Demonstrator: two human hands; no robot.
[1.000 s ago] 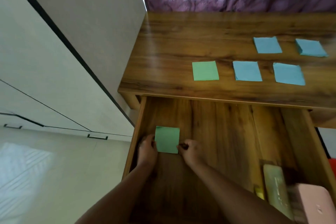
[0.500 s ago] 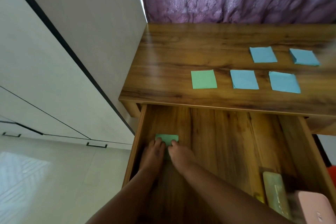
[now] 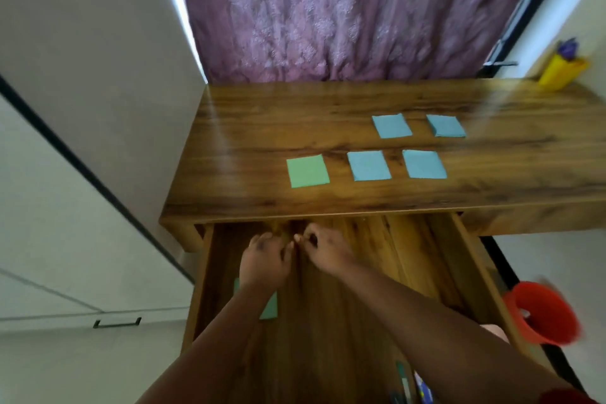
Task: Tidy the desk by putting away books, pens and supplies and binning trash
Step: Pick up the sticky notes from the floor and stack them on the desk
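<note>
Over open drawer (image 3: 465, 272), both hands empty

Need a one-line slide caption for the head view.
Both hands hover in the open wooden drawer above one green note pad; five paper pads on desktop.

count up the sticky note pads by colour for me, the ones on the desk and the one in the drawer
Blue pads: 4, all on the desk
Green pads: 2, one on the desk, one in the drawer
Total: 6
</note>
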